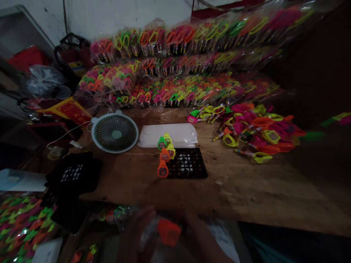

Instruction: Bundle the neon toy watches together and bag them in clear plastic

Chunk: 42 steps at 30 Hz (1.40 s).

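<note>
My left hand (139, 228) and my right hand (199, 233) are low in the view, below the table's front edge, dark and blurred. Between them shows a bright orange toy watch (169, 232), with what looks like clear plastic around it. The dimness hides my fingers, so I cannot make out which hand grips it. Ahead on the table lies a black plastic grid tray (189, 163). Several toy watches stand along its left side, among them an orange one (162, 170) and a green one (162, 143).
Behind the tray lies a stack of white plastic bags (168, 134), with a round fan (114, 132) to its left. A loose pile of coloured watches (260, 131) covers the right. Bagged watches (178, 89) line the wall. More black trays (72, 173) sit at the left.
</note>
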Motion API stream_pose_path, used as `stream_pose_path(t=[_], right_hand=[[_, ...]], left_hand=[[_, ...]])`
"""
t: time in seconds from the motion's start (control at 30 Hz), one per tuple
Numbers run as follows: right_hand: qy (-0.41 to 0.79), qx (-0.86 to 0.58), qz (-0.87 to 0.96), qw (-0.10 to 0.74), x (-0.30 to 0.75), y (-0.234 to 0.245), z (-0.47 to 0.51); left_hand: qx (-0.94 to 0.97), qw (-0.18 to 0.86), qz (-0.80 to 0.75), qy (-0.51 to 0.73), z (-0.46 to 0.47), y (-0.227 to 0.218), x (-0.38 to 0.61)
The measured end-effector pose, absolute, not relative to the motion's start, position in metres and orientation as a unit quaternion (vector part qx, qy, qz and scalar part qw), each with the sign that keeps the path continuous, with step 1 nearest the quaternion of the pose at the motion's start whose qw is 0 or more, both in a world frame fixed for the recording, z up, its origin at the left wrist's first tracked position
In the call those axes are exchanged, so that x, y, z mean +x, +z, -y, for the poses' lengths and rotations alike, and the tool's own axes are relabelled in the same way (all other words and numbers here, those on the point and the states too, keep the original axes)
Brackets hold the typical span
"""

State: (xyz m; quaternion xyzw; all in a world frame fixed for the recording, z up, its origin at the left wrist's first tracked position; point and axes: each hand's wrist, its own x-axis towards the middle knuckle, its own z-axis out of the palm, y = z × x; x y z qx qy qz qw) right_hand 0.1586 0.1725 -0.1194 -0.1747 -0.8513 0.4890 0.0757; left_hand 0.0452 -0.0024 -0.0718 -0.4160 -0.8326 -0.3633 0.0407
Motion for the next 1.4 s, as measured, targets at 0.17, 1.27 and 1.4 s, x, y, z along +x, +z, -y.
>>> stream_pose_path(t=[0.17,1.27,1.4], right_hand=[[0.615,-0.299,0.701,0.202,0.099,-0.087,-0.228],[0.132,-0.641,0.750,0.090,0.059,-0.042,-0.420],[0.130,-0.643,0.750,0.089,0.045,-0.049,-0.427]], left_hand=[[-0.348,0.064,0.806,-0.474,-0.075,-0.033,-0.013],[-0.387,0.019,0.818,-0.424,-0.155,-0.063,-0.038],[-0.341,-0.082,0.775,-0.526,-0.146,-0.050,-0.048]])
